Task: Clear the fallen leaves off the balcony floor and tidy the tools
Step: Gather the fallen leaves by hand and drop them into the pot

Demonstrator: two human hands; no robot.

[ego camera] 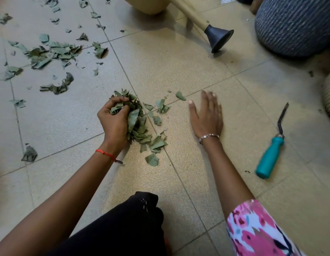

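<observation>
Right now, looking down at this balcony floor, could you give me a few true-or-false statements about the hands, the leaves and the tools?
1. The left hand grips a bunch of leaves. True.
2. The right hand holds the teal-handled tool. False: its fingers are straight and hold nothing; the tool lies on the tiles to its right, apart from it.
3. The watering can spout ends in a black nozzle. True.
4. Every leaf is gathered into one pile. False: many scattered leaves lie on the tiles at the upper left.
</observation>
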